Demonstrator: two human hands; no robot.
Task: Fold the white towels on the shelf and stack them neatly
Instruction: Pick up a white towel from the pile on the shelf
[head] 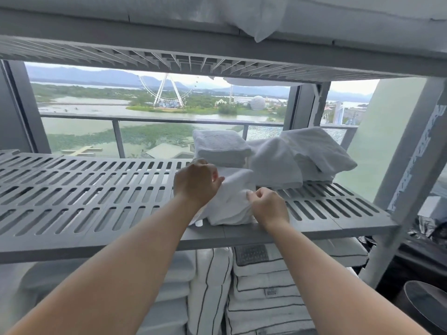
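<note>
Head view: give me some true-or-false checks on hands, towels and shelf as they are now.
1. Both the left hand and the right hand hold the front towel. True.
2. A folded stack stands behind that towel. True.
3. The left half of the shelf is filled with towels. False: they all lie on its right half.
4. The level below holds nothing. False: striped linens are stacked there.
</note>
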